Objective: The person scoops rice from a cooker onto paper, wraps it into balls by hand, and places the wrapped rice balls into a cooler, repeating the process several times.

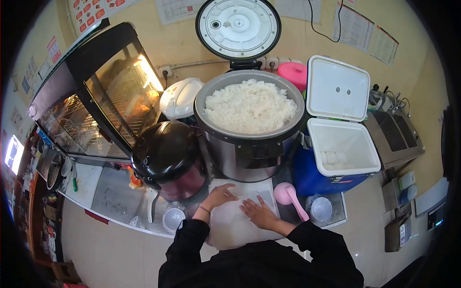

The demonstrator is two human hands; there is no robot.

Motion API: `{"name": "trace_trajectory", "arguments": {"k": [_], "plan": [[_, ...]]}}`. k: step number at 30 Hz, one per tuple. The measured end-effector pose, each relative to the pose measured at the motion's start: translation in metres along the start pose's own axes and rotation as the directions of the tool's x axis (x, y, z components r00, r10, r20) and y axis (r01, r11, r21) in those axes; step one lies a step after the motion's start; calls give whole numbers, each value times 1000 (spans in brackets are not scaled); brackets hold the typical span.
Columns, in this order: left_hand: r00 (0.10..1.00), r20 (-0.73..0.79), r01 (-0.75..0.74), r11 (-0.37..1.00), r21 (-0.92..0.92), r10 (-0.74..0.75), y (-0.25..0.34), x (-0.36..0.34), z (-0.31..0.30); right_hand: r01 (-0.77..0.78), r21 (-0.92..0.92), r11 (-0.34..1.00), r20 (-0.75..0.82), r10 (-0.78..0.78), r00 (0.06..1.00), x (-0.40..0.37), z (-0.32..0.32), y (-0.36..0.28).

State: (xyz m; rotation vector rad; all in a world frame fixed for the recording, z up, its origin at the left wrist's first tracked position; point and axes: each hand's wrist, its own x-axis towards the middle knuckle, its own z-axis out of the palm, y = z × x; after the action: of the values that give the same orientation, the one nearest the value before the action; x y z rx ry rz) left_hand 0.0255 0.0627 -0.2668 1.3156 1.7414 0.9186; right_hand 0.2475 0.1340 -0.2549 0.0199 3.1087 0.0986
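Note:
A stack of whitish wrapping paper (230, 228) lies on the counter in front of me. My right hand (261, 213) rests on it, fingers spread flat. At the paper's left side is my left hand (221, 197), its fingers slightly bent and apart, with nothing visible in them. Just behind the paper stands a large rice cooker (240, 153) with its lid (238, 21) raised. Cooked white rice (252, 106) fills its pot. A pink ladle (288, 194) lies right of my right hand, its handle pointing toward me.
Left are a dark-lidded pot (168, 153), a white-handled utensil (151, 206), a small bowl (174, 218) and a lit glass food warmer (120, 91). An open blue cooler (307, 168) holding white wrapped bundles (334, 159) stands right, behind another small bowl (321, 210).

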Motion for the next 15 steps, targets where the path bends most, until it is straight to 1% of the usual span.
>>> {"name": "trace_trajectory", "arguments": {"k": [1, 3, 4, 6, 7, 8, 9, 10, 11, 12, 13, 15], "plan": [[999, -44, 17, 999, 34, -16, 3, -13, -1, 15, -10, 1000, -10, -16, 1000, -1, 2, 1], [990, -130, 60, 993, 100, -47, 5, -39, -8, 2, 83, 997, 20, -4, 1000, -1, 2, 5], [987, -129, 97, 995, 1, -96, -6, -45, -12, -3, 135, 991, 40, -3, 999, -3, 3, 5], [974, -115, 172, 965, -197, -197, -23, -54, -18, -30, 209, 977, 19, 27, 999, -7, 13, 7], [931, -276, 187, 962, -198, -238, -24, -58, -15, -43, 243, 969, 6, 43, 999, -8, 18, 10], [863, -429, 199, 960, -199, -268, -23, -60, -11, -39, 259, 965, -25, 48, 999, -12, 24, 11], [771, -569, 207, 958, -200, -286, -17, -60, -6, -36, 273, 961, -57, 54, 997, -16, 29, 13], [658, -731, 38, 963, 268, 178, -9, -58, 8, -33, 288, 957, -88, 61, 994, -17, 33, 14], [789, -510, -61, 869, 491, 344, 15, -60, 20, -38, 258, 965, -81, 61, 995, -17, 35, 15], [863, -234, -199, 727, 657, 448, 41, -64, 33, -40, 230, 972, -71, 58, 996, -17, 37, 15], [890, -101, -269, 691, 671, 445, 51, -67, 52, -39, 202, 979, -60, 53, 997, -19, 39, 15], [938, -159, -146, 764, 629, 309, 35, -69, 72, -42, 268, 963, -93, 69, 993, -22, 43, 16]]}}
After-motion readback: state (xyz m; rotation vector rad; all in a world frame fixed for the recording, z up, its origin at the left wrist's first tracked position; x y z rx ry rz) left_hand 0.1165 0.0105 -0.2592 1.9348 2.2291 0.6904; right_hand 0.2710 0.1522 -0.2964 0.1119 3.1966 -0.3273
